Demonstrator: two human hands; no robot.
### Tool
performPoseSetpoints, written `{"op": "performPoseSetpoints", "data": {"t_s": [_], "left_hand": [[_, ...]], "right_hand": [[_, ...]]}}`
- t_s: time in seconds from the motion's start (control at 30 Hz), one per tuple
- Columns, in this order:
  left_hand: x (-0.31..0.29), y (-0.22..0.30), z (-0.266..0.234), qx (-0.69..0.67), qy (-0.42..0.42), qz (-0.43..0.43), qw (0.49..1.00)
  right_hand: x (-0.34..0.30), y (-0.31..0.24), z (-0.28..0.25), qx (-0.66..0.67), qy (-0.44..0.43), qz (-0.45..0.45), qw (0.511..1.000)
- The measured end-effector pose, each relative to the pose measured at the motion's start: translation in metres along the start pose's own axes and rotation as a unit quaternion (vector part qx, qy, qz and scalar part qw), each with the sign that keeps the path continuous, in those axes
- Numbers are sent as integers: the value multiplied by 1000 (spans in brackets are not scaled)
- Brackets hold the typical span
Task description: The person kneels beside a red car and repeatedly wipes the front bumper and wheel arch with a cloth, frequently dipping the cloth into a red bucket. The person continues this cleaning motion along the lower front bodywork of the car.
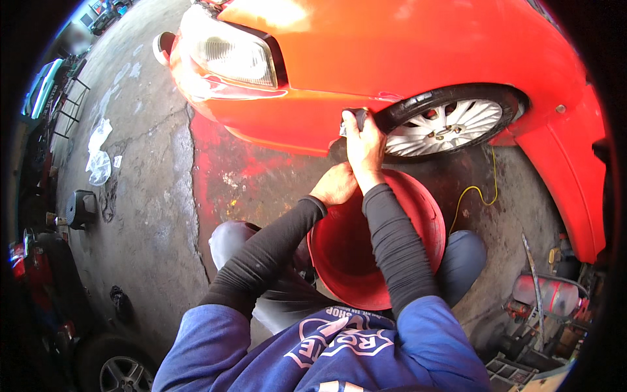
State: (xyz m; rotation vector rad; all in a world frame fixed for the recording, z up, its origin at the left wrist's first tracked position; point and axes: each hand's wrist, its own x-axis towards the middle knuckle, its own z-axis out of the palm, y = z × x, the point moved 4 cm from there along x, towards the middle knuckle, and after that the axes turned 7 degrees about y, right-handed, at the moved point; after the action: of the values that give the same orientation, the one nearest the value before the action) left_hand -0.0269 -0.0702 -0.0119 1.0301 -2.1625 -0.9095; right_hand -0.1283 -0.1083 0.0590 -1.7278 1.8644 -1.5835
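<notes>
Standing between the two bent knees [467, 258] at the lower centre of the frame, a red bucket [428, 209] turns its round mouth up toward the view. The dark-sleeved forearms [398, 251] pass on either side of its middle, the right one crossing over the mouth. At the bucket's upper-left rim is the left hand [335, 184], fingers curled inward; its underside is hidden, so I cannot tell whether it has hold of anything. It sits close by the right wrist, lower and to the left.

Just above, near the centre of the frame, the right hand [366, 145] points up the picture, closed around a small dark block [360, 116], thumb on the near left side and fingers on the right. The block lies at the far end of this grip, straight up the frame from the wrist; its long axis is too covered to read. The right hand is clearly the nearer to it.

The key relation, as I judge it, is block to bodywork: it sits at the lower rear corner of the red bumper [287, 121], seemingly against it, with the black tyre [428, 101] just to the right. Farther up the frame, toward the upper left, is the headlight [236, 57].
</notes>
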Motion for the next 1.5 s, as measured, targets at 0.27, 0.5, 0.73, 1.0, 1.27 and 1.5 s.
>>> {"op": "performPoseSetpoints", "data": {"t_s": [0.27, 0.5, 0.73, 1.0, 1.27, 1.5], "left_hand": [[1, -3, -1, -70, -9, -124, 990], [0, -3, -1, -78, -23, -159, 984], [-1, -2, -2, -96, -26, -156, 983], [4, -12, 7, -102, 2, -100, 990], [-6, -21, 6, -111, 25, -46, 992], [5, -8, 6, -54, 18, 18, 998]], "right_hand": [[8, 3, -15, 87, 30, 83, 992], [9, 6, -17, 146, 87, 73, 983], [7, 11, -4, 81, 54, 78, 992], [9, -10, -14, 103, 76, 88, 988], [-7, -9, 30, 45, 34, 89, 994], [4, -5, 15, 23, -4, -10, 1000]]}}
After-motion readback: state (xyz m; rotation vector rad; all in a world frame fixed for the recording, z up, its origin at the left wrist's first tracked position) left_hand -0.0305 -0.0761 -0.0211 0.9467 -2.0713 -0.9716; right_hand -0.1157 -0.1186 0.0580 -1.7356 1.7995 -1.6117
